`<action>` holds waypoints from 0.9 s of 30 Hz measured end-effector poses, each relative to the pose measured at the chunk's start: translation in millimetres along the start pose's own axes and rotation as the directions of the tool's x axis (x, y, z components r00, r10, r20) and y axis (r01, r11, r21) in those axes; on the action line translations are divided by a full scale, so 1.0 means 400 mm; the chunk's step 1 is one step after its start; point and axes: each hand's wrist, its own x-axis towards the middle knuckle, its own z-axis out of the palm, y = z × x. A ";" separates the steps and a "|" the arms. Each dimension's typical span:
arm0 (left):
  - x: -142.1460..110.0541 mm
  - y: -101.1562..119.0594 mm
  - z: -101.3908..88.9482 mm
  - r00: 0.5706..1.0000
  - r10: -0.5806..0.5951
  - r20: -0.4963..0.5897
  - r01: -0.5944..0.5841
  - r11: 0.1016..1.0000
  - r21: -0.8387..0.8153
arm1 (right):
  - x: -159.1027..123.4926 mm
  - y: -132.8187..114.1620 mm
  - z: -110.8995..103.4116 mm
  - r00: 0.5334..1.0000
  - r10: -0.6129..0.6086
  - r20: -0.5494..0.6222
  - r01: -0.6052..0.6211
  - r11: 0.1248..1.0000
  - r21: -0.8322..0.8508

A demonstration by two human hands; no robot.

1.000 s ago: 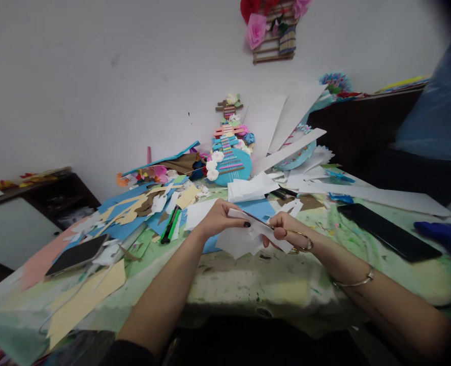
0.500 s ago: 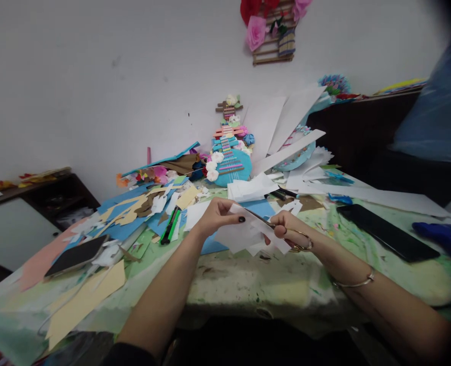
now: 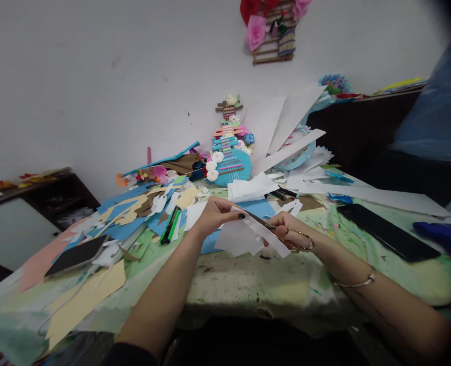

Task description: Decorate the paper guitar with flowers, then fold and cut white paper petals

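Between thumb and fingers, my left hand [image 3: 218, 216] pinches a sheet of white paper [image 3: 236, 239] whose lower edge is jagged. My right hand [image 3: 286, 229] is closed on a pair of scissors [image 3: 256, 217], the gold handle loops around its fingers. The blades lie along the paper's upper right side, their tips close to my left thumb. A narrow paper strip slants down below the blades toward my right hand. Under the hands, blue paper [image 3: 210, 245] lies on the table.
Paper scraps [image 3: 134, 208] and a green cutter [image 3: 170, 225] lie to the left, near a phone-like slab [image 3: 76, 255]. A black phone [image 3: 387, 231] lies at right. Behind stand a decorated blue disc [image 3: 235, 170], folded white paper [image 3: 254, 188] and several pens [image 3: 282, 193].
The scissors and my right hand have shifted slightly left along the paper. The strip below the blades now looks narrower and hangs a little lower. My left hand stays almost in place.
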 end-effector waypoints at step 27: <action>0.001 0.020 0.003 0.989 -0.079 0.127 0.077 0.997 0.023 | 0.005 0.019 0.003 0.998 -0.051 0.044 0.046 0.994 0.100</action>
